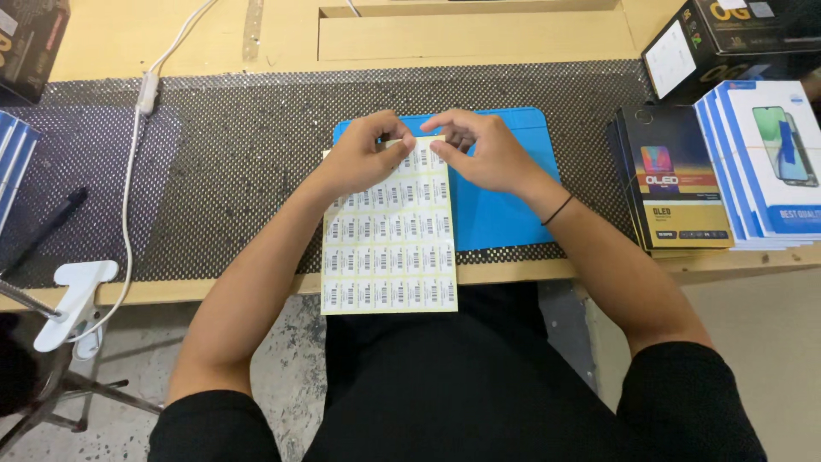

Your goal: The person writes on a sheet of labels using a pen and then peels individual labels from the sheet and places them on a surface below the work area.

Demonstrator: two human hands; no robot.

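Two hands, both mine, meet at the top edge of one label sheet [389,248]. Left hand [363,158]: thumb and fingers pinched on a sticker at the sheet's upper rim. Right hand [483,154]: fingertips closed on the same spot from the other side, a thin black band on its wrist.

Item, label sheet: pale yellowish backing, rectangular, carrying a regular grid of small white stickers, each with a barcode; print too small for me to read. It lies flat beneath and below my hands, its lower end hanging over the near edge of the tabletop [513,272] toward my lap.

Item, blue mat [505,214]: under my right hand, partly covered by the sheet.

Item, black perforated liner [239,154]: spread across the surface, out past my left hand.

Item, stack of flat retail boxes [753,171]: dark and white-blue, well to the right of my right hand.

Item, white cable [137,154]: far left of my left hand, running down to a white clamp [73,299].
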